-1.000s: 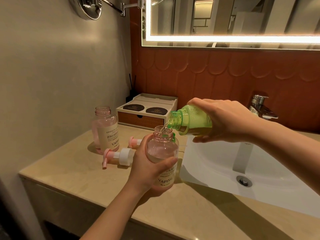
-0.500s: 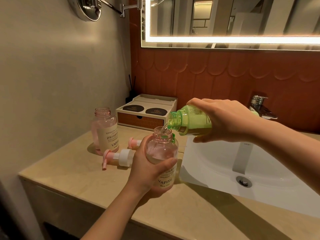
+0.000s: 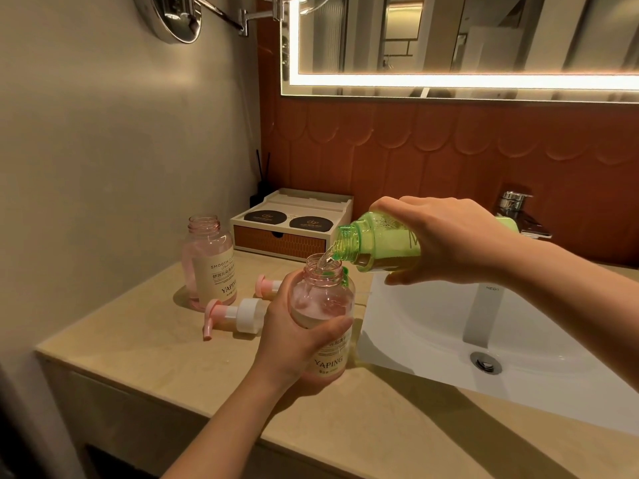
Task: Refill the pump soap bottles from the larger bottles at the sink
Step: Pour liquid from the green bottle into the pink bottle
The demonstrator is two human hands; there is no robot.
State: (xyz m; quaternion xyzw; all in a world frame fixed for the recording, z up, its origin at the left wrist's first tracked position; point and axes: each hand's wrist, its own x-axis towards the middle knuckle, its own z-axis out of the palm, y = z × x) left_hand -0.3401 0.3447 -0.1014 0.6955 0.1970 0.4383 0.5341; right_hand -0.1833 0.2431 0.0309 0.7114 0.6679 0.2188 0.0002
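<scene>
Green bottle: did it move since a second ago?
No. The green bottle keeps its place beside the drawer box, still tipped over the held pink bottle.

Pale stone countertop [image 3: 155,350] abuts wall at left; white ceramic basin [image 3: 432,326] set in its right part. Left hand [image 3: 287,340] grips clear pink plastic bottle [image 3: 323,305] over counter, just left of basin. Right hand [image 3: 446,236] holds tilted green translucent plastic bottle [image 3: 377,243], mouth just above pink bottle's open neck. Second open pink plastic bottle [image 3: 211,264] upright at left rear, near wall. White-collared pink pump head [image 3: 235,318] lies on counter between the two pink bottles; second pump head [image 3: 266,284] just behind it. White drawer box [image 3: 294,229] at back. Chrome tap [image 3: 515,209] behind basin.
</scene>
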